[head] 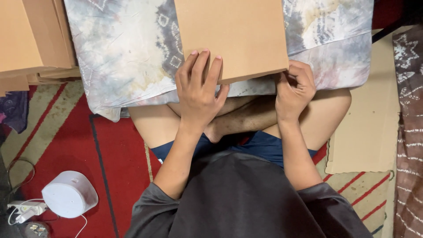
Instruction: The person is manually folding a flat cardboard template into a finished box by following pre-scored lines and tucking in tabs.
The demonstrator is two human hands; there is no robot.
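Nearest the camera we saw a dark grey shirt [246, 198] and blue shorts [269, 147], with crossed bare legs beyond them. Farther out, a brown cardboard box [233, 35] lay flat on a tie-dyed cushion [128, 53] resting over the knees.

Our left hand [198, 92] lay flat on the near left edge of the cardboard box, fingers [202, 66] extended and spread on the top face; it pressed and enclosed nothing. Our right hand [294, 90] was curled at the near right corner, fingertips pinching the edge of the board. We could not tell how deep that pinch went, because the corner hid the thumb.

To the far left stood a stack of similar cardboard boxes [31, 39]. On the red patterned rug [66, 141] at the near left lay a white round device [69, 194] with a white cable and plug [24, 211]. A flat cardboard sheet [365, 132] lay to the right.

We judged these risks: the cushion was soft, so uneven pressure from the flat hand could tip the box toward the lap; a shallow corner pinch could slip or crease the board.
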